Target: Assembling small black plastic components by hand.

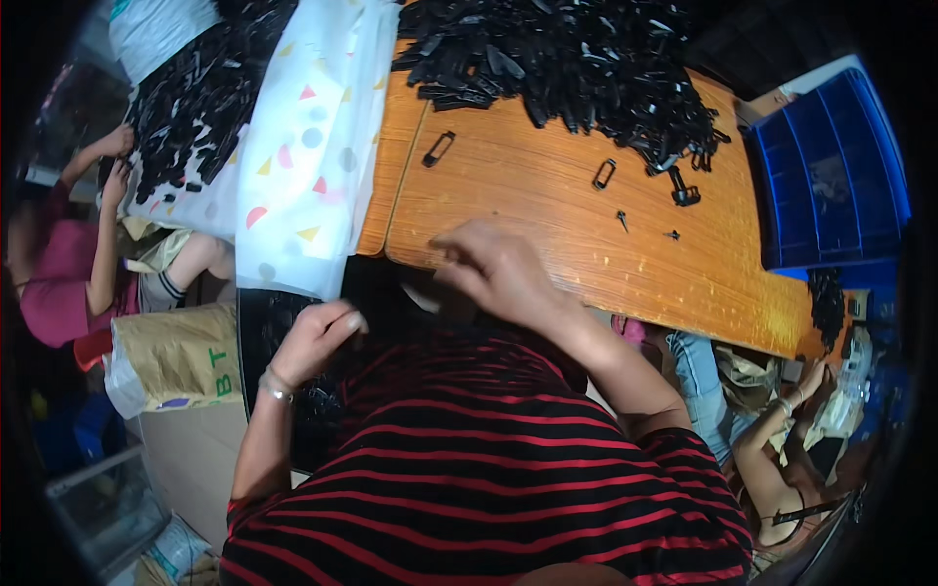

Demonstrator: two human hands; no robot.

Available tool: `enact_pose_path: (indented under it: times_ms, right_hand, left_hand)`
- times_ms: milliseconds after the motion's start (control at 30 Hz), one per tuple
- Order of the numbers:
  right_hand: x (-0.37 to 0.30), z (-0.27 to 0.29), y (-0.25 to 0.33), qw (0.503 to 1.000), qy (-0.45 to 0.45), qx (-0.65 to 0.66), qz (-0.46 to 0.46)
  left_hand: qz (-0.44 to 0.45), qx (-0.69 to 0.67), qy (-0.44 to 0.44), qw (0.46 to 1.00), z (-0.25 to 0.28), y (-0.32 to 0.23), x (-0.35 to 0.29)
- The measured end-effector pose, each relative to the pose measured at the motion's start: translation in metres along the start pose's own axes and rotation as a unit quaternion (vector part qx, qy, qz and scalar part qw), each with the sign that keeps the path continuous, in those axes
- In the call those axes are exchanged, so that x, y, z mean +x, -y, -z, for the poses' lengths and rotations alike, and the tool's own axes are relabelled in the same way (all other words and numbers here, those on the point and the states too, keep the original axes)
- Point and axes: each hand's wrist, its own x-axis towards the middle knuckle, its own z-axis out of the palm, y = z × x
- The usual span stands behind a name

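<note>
My left hand (318, 337), with a bracelet at the wrist, is closed in front of my body, beside a dark plastic bag (303, 376). Its fingers are curled and the thumb lies along them; what they may hold is hidden. Over the front edge of the wooden table (547, 220) is my right hand (498, 273), bent inward and blurred by motion. Its fingertips are smeared, so whether it holds anything does not show. A pale blurred patch lies below it. Farther in, two black plastic frames, one (439, 149) left and one (604, 175) right, lie flat.
A large heap of black plastic parts (576, 68) covers the table's far side. Small screws (622, 222) and a black clip (684, 188) lie nearer. A patterned white sheet (303, 156) hangs at left, a blue crate (826, 171) stands at right. Co-workers sit both sides.
</note>
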Motion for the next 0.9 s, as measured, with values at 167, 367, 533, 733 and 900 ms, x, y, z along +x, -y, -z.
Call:
enact_pose_path:
  times_ms: [167,367,533,733,900]
  right_hand:
    - [0.045,0.014,-0.025,0.991,-0.06,-0.118,-0.001]
    - [0.092,0.001,-0.042,0.968,-0.055,-0.241,0.042]
    - [0.097,0.012,-0.039,0.958,0.032,-0.278,0.069]
    - [0.056,0.035,-0.037,0.988,-0.078,-0.135,0.017]
    - [0.02,0.051,-0.044,0.986,-0.125,-0.109,0.019]
  left_hand:
    - [-0.051,0.493,-0.103,0.863,0.023,0.024,-0.067]
    - [-0.093,0.005,0.086,0.992,0.035,-0.071,0.009]
    - [-0.217,0.182,-0.218,0.934,0.027,-0.092,0.149]
    - [-0.225,0.28,-0.307,0.881,0.003,-0.088,0.25]
    - [-0.282,0.294,-0.312,0.858,0.0,-0.076,0.255]
